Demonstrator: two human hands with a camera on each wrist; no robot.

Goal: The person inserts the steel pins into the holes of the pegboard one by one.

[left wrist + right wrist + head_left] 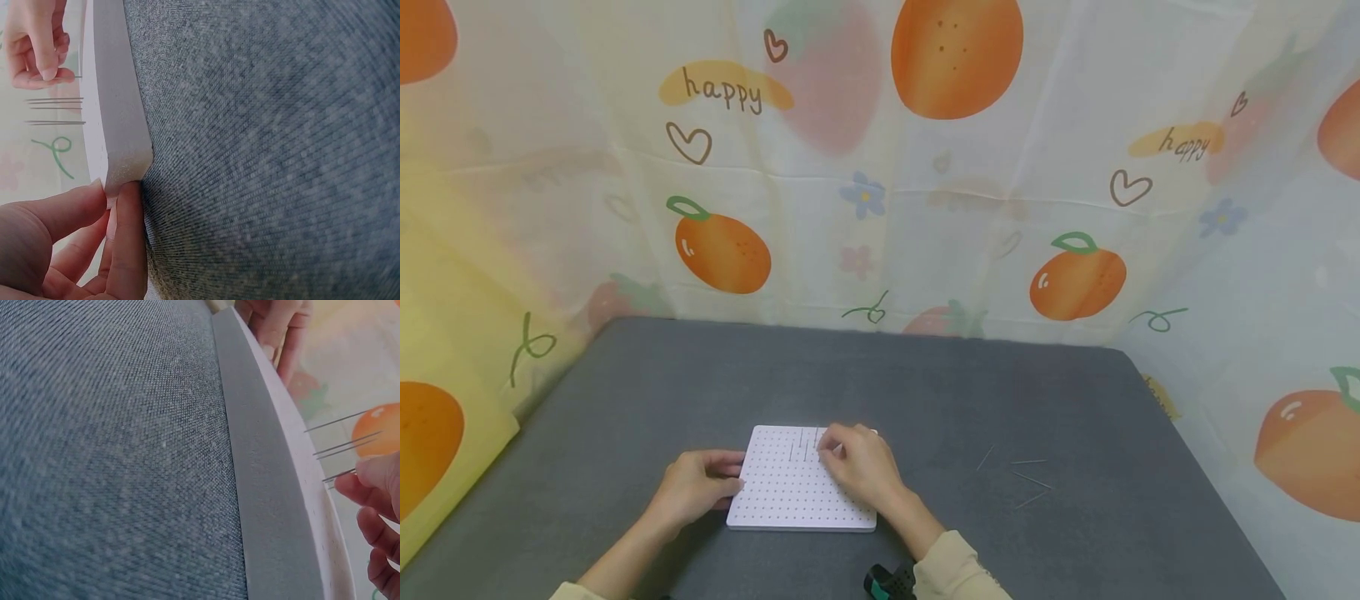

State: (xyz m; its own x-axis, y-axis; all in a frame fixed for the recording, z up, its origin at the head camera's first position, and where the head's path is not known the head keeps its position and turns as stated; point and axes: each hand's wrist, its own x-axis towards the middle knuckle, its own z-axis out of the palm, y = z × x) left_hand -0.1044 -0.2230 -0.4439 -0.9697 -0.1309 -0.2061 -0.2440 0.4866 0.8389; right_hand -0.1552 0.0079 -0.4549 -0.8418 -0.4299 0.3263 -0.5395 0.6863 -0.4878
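White pegboard (790, 504) is being steadied on the tabletop (625, 400) by the left hand (694, 485) pinching its edge while a thin pin (78, 77) is being pinched upright by the right hand (859, 465), so imo a low grip and straight-down push are being called for.

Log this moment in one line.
left hand: grips edge of white board; right hand: pinches pin at board; loose pins: table, right of board

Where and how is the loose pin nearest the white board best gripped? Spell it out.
The loose pin is probably best pinched mid-length, from above, across its long sides: it is thin, straight and seems to lie flat on the table, and the other loose pins lie apart from it.
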